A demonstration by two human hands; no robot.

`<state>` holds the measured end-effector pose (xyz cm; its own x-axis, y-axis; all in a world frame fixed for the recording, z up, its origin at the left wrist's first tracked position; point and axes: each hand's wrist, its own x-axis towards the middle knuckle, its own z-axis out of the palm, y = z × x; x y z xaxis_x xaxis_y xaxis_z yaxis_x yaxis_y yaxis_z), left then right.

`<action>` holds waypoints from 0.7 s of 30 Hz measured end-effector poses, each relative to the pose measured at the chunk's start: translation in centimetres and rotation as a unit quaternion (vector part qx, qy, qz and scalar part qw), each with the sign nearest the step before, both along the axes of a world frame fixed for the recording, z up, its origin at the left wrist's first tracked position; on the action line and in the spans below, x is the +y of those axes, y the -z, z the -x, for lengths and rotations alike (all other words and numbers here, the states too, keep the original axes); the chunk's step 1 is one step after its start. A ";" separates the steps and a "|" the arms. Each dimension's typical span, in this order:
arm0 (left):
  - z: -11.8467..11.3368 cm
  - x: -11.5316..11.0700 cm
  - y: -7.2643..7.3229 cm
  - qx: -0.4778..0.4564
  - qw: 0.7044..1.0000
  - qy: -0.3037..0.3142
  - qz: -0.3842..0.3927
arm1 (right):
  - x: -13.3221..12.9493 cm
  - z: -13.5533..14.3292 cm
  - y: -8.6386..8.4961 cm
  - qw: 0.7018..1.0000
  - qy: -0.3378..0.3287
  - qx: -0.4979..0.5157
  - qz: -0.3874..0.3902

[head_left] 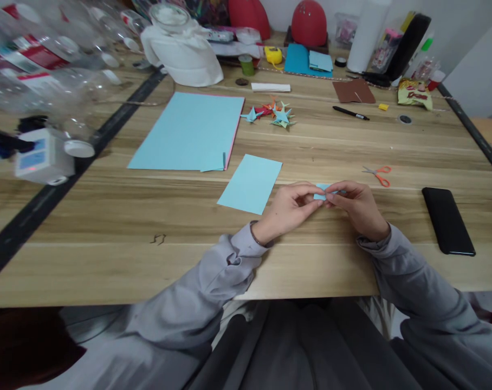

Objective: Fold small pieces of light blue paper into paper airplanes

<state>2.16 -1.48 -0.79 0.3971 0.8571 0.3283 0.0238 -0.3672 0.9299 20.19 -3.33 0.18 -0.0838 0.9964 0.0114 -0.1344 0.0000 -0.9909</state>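
Both hands pinch one small piece of light-blue paper point(319, 190) just above the table, with their fingertips meeting at its middle. My left hand point(291, 207) is closed on its left side, thumb below and fingers above. My right hand point(355, 206) grips its right side between thumb and forefinger, covering much of it. Whether the piece is folded I cannot make out. Left of my left hand lies a flat light-blue sheet point(252, 183). Orange-handled scissors point(378, 173) rest beyond my right hand, their blades apart.
A large blue paper stack point(193, 130) lies at left, near folded paper stars point(280, 115). A black phone point(448, 221) is at right. Behind are a pen point(350, 112), brown paper point(354, 91) and a yellow tape measure point(273, 55). Plastic bottles point(46, 70) crowd the far left.
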 end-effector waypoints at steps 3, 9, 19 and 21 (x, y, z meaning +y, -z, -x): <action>0.0 0.0 0.0 -0.001 1.000 -0.001 0.003 | 0.0 0.1 0.0 1.000 0.004 -0.001 0.002; 0.0 0.0 0.0 -0.004 1.000 -0.002 -0.008 | 0.0 0.1 0.1 1.000 0.007 0.002 -0.002; 0.1 -0.1 -0.1 0.021 1.000 -0.016 -0.011 | 0.0 0.1 0.2 1.000 0.014 -0.007 0.004; 0.0 -0.1 0.0 0.018 1.000 -0.015 -0.001 | 0.0 0.1 0.2 1.000 0.017 -0.009 0.008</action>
